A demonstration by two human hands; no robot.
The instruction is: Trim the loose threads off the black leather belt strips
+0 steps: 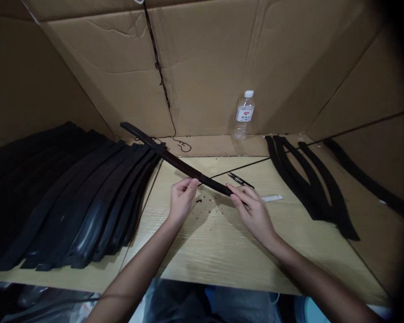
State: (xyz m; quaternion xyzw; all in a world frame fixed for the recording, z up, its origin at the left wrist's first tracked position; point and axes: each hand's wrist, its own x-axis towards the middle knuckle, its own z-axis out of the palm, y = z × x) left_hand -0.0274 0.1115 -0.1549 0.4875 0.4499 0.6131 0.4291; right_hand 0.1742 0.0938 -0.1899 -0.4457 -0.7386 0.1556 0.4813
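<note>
Cardboard walls [202, 67] are enclosing a pale table [208, 251], where a plastic bottle [244, 114] is standing at the back. Nearer than the bottle and mostly to its left, a person is holding a curved black strip [182, 165] aloft, the left hand [182, 199] pinching it past its middle between thumb and finger, the right hand [251, 208] pinching its near end. Both grips are sitting toward one end, so the long free end could be tipping or twisting if either pinch slackens. A thin cord [357, 128] is stretching from beside the strip off to the bottle's right; whether the two are fastened cannot be told, but a snag could be tugging the strip askew. Black snips [239, 180] are lying in front of the bottle, near the right hand, risking a nick. Loose strips [292, 179] are resting to the bottle's right, a pile [87, 202] to its left.
</note>
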